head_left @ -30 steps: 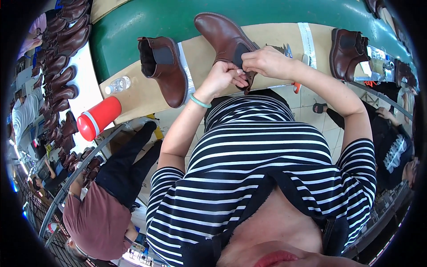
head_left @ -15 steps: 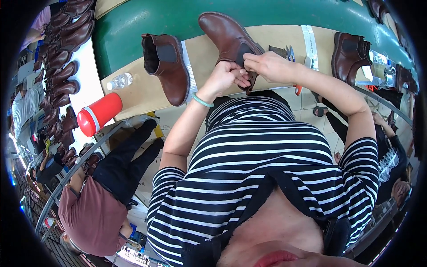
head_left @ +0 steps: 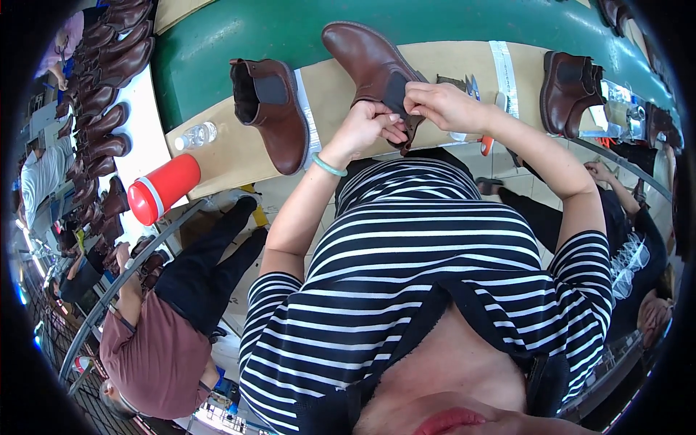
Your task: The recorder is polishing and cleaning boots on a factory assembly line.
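Head view: tiled workshop floor (head_left: 279, 191), green worktable (head_left: 217, 45) topped with tan cardboard (head_left: 225, 154), and a brown Chelsea boot (head_left: 362, 58) at mid-table, toe away. Left hand's (head_left: 366, 130) fingers are curled snugly on its collar; right hand's (head_left: 444, 106) bend alongside, can't tell how closed or on what.

Red canister (head_left: 165, 190) near clear plastic bottle (head_left: 196, 135)

Hands (head_left: 366, 130) at brown boot (head_left: 366, 59), fingertip grip unclear
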The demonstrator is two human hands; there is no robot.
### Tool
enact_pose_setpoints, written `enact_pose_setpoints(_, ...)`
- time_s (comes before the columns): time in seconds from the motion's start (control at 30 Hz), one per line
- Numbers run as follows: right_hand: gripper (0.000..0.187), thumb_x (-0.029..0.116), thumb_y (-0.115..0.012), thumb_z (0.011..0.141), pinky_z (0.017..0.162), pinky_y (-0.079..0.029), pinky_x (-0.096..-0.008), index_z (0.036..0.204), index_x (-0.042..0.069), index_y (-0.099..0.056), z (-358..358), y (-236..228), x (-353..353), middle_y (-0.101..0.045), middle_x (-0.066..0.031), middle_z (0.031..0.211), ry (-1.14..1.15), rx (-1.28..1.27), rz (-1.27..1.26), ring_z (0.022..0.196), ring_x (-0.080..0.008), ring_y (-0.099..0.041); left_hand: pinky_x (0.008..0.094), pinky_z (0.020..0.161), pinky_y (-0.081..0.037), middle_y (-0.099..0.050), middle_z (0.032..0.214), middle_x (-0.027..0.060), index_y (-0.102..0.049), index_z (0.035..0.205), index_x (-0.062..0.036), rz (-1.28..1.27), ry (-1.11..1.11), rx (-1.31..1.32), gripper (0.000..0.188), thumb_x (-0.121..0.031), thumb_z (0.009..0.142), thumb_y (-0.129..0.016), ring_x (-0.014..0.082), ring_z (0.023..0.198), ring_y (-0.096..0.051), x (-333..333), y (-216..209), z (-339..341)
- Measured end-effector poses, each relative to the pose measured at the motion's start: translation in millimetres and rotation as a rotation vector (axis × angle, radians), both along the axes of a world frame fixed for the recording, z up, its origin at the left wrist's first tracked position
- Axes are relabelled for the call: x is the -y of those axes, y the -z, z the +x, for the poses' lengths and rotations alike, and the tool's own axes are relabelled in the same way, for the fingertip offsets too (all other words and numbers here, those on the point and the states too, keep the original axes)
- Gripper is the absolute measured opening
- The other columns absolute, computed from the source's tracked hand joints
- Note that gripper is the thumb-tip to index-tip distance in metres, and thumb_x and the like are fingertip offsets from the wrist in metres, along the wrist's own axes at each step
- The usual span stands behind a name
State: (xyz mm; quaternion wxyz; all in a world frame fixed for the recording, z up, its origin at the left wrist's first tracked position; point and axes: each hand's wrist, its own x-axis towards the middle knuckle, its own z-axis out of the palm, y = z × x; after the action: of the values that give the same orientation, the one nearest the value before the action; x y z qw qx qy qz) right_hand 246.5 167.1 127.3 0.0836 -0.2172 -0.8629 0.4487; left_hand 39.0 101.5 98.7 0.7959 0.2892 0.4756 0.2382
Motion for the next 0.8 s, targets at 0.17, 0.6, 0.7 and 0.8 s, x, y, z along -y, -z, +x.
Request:
enact_pose_setpoints(0.17, 0.011, 0.001, -0.053, 0.088, 0.071, -0.047, -0.0353, 0.099, 0.0, -0.057, 9, 5, -8, -0.056, -0.0113, 0.088, 0.15, 0.015, -0.016, 0.081, -0.0274, -0.059, 0.0295, 0.079, -0.055, -0.066, 0.093, 0.0148, -0.057, 0.107, 0.0077, 0.131, -0.031, 0.044, 0.02, -0.007, 0.096, -0.05, 0.0211, 0.085, -0.067, 3, -1, 8)
enact_pose_setpoints(0.6, 0.022, 0.016, -0.059, 0.093, 0.073, -0.042, -0.0227, 0.107, 0.0, -0.066, 96, -10, -17, -0.062, -0.0015, 0.07, 0.954, 0.018, -0.576, 0.071, -0.0078, -0.055, 0.026, 0.077, -0.048, -0.065, 0.093, 0.0092, -0.064, 0.085, 0.0004, 0.916, -0.661, -0.657, 0.014, -0.003, 0.093, -0.053, 0.0135, 0.084, -0.06, 46, -75, -94)
enact_pose_setpoints(0.7, 0.021, 0.019, -0.062, 0.091, 0.062, -0.039, -0.0212, 0.097, 0.0, -0.067, 90, -12, -9, -0.06, 0.0001, 0.067, 0.907, 0.022, -0.529, 0.063, -0.0062, -0.052, 0.0243, 0.075, -0.048, -0.06, 0.093, 0.0084, -0.058, 0.101, 0.0008, 0.974, -1.003, -0.809, 0.013, -0.009, 0.093, -0.059, 0.0115, 0.08, -0.057, 41, -63, -161)
enact_pose_setpoints(0.8, 0.022, 0.023, -0.067, 0.088, 0.056, -0.038, -0.0223, 0.09, 0.001, -0.067, 61, -29, -7, -0.058, 0.0002, 0.064, 0.85, 0.069, -0.426, 0.059, -0.007, -0.05, 0.0247, 0.072, -0.049, -0.058, 0.091, 0.007, -0.055, 0.112, 0.0016, 0.753, -0.992, -0.843, 0.028, -0.016, 0.092, -0.063, 0.012, 0.077, -0.058, 30, -49, -198)
